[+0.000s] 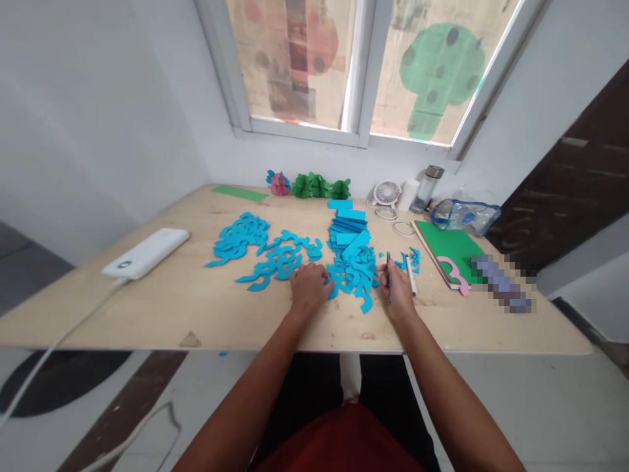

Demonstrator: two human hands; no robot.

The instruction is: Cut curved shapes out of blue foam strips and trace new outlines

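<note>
My left hand (309,286) rests on the table with fingers curled, closed on a blue paper piece (332,289) at the edge of the middle pile. In my right hand (397,292) is a slim dark tool that looks like scissors (388,259), its tip pointing away from me; the fingers cover most of it. Between the hands lies a heap of curved blue paper cutouts (358,265). Behind it are stacked blue paper strips (350,226). More blue cutouts (240,237) lie in piles on the left. A white marker (411,275) sits just right of my right hand.
Along the wall stand green paper ornaments (310,186), a pink one (280,184), a small fan (387,193) and a bottle (426,190). Right are a green sheet stack (449,246), a pink cutout (449,267) and a clear pouch (464,215). A corded power bank (147,252) lies left.
</note>
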